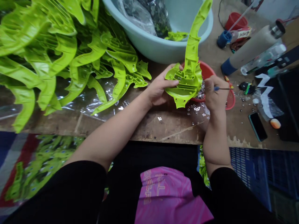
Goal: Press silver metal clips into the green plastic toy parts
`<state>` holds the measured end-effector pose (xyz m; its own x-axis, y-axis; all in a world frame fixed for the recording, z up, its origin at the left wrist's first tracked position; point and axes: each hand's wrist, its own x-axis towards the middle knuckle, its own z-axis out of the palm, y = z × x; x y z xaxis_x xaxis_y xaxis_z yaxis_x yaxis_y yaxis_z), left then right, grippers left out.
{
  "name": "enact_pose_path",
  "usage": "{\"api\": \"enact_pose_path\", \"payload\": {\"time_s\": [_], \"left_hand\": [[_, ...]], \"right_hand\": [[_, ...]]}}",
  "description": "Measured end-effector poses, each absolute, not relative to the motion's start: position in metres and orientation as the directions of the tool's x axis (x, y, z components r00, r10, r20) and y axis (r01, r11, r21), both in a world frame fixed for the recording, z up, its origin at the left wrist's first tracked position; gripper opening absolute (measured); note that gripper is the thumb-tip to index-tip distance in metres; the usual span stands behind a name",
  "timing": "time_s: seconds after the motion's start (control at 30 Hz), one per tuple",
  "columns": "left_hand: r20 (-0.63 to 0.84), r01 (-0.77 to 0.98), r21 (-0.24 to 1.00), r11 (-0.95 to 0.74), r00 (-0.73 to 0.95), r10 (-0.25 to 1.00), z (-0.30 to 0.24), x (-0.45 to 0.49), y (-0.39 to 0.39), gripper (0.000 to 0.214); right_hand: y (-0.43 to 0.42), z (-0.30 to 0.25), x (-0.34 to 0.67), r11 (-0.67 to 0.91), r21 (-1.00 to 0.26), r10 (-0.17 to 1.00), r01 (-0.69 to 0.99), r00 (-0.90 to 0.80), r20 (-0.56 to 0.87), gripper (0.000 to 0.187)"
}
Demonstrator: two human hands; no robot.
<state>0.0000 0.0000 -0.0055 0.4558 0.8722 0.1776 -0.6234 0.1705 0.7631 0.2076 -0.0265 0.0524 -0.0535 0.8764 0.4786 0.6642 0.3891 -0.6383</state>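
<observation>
My left hand (161,87) is closed on the wide base of a lime-green plastic part (189,74), which stands upright with its long neck pointing up over the basin. My right hand (216,93) is closed around a thin tool with a blue shaft and red-yellow end (224,88), held beside the part's base. Behind both hands sits a red basket (230,99) holding small metal pieces. Loose small metal pieces (196,109) lie on the wooden table (149,127) just under the hands.
A big heap of the same green parts (58,53) covers the table's left on clear plastic. A pale blue basin (163,46) with bags stands behind. Right side: a grey-and-blue cylinder (252,46), a phone (257,126), an egg-like object (275,123), small clutter.
</observation>
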Motion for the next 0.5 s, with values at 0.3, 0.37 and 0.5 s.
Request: {"api": "enact_pose_path", "payload": {"time_s": [0.3, 0.37, 0.5], "left_hand": [[0.205, -0.609, 0.788, 0.093, 0.402, 0.893, -0.019, -0.001, 0.015, 0.067], [0.191, -0.615, 0.781, 0.111, 0.404, 0.895, -0.017, 0.000, 0.013, 0.067], [0.172, -0.613, 0.778, 0.136, 0.417, 0.893, -0.013, 0.001, 0.010, 0.068]], "right_hand": [[-0.025, 0.054, 0.204, 0.149, -0.729, 0.989, 0.668, -0.109, 0.102, 0.068], [-0.025, 0.052, 0.205, 0.118, -0.713, 0.993, 0.692, -0.073, 0.094, 0.064], [-0.023, 0.046, 0.208, 0.088, -0.737, 0.995, 0.670, -0.023, 0.097, 0.062]]}}
